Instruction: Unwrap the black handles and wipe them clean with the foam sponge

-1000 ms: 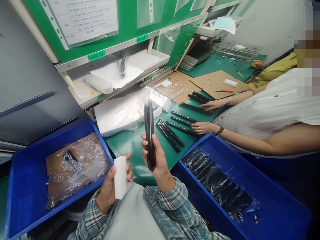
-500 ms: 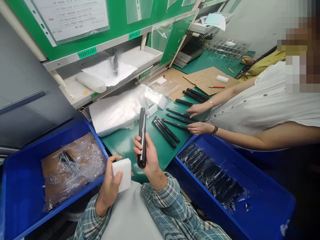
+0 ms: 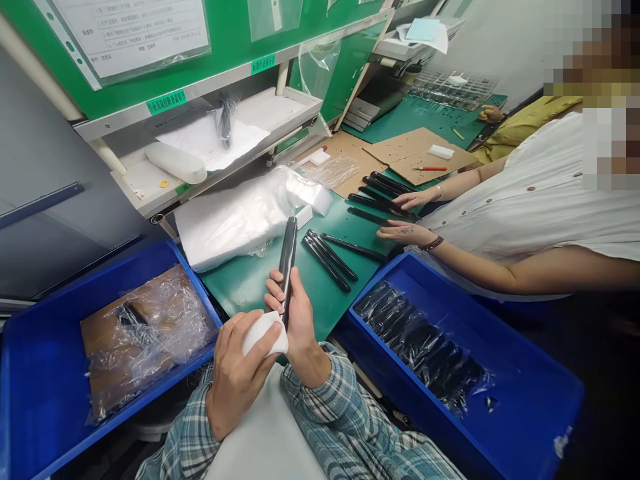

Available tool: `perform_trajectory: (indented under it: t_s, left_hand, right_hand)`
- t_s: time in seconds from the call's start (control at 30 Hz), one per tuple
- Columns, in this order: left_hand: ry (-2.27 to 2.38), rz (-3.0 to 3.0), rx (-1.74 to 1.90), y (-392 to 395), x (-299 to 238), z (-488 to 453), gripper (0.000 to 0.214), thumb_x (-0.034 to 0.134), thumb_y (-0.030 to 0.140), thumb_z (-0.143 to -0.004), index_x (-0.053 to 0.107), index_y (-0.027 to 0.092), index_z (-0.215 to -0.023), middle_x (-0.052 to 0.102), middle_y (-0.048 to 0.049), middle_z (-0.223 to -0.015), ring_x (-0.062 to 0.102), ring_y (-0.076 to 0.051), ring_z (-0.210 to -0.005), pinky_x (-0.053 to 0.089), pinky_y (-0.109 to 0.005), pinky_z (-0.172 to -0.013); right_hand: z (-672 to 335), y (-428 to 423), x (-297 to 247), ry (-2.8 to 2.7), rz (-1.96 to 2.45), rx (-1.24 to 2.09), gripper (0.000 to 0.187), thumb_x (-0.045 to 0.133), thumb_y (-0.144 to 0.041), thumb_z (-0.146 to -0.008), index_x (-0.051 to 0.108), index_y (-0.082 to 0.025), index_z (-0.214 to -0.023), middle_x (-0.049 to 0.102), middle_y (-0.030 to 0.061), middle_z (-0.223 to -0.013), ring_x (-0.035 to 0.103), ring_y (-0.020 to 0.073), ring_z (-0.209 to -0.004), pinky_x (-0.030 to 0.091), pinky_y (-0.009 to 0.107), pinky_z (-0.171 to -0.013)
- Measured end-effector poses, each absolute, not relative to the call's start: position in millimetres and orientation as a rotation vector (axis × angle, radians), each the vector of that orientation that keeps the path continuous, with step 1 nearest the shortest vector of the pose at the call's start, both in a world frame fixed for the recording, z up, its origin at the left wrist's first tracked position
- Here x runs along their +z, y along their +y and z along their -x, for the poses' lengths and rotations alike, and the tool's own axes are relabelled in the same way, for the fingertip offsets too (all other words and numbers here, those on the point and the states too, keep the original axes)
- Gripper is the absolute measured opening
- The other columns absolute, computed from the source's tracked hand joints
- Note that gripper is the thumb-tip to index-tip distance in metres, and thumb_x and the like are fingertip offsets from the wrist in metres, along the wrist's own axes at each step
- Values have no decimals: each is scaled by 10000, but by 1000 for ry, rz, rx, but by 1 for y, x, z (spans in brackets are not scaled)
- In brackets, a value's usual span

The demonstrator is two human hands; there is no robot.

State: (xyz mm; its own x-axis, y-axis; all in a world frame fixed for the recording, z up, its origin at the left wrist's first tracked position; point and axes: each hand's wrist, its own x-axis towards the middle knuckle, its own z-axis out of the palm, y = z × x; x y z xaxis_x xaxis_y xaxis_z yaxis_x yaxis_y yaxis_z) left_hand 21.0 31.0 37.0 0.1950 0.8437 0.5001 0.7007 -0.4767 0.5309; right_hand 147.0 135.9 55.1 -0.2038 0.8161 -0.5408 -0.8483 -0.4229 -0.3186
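A glossy black bar (image 3: 288, 257) stands tilted upward in my right hand (image 3: 301, 320), whose fingers wrap round its lower part. Squeezed in my left hand (image 3: 240, 367) is a white foam block (image 3: 266, 333), bent by the grip and pressed against the bar's near end. That end of the bar is hidden behind the foam and my fingers. Beyond my right hand, a pair of similar black bars (image 3: 330, 261) lies side by side on the green table mat (image 3: 255, 287), with another black bar (image 3: 354, 248) slanting beside them.
At the right, a co-worker's hands (image 3: 407, 232) touch more black bars (image 3: 383, 190). A blue bin (image 3: 525, 407) at right holds bagged black pieces; the left blue bin (image 3: 45, 360) holds cardboard and clear plastic. White foam sheets (image 3: 230, 217) lie under the shelf (image 3: 295, 110).
My left hand has brought the foam block up and right onto the bar's lower end, squeezing it. The co-worker's hands have shifted some black bars away toward the upper right.
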Motion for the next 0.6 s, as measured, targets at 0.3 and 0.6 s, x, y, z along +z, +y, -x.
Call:
perform_trajectory:
  t_s: [0.3, 0.6]
  left_hand:
    - [1508, -2231, 1231, 34, 43, -22, 391, 588, 135, -1103, 689, 267, -1457, 654, -137, -1391, 607, -282, -1256, 532, -437, -1071]
    - [1353, -2203, 1290, 20, 33, -10, 370, 545, 213, -1137, 685, 259, -1476, 625, -142, -1425, 609, -285, -1272, 528, -444, -1069]
  right_hand:
    - [-135, 133, 60, 117, 778, 1831, 422, 845, -502, -981, 539, -237, -863, 410, -90, -673, 387, 67, -511, 483, 131, -461]
    - [-142, 143, 85, 84, 609, 1632, 277, 610, -316, -1149, 563, -251, -883, 503, -55, -839, 439, 58, -551, 670, 202, -816]
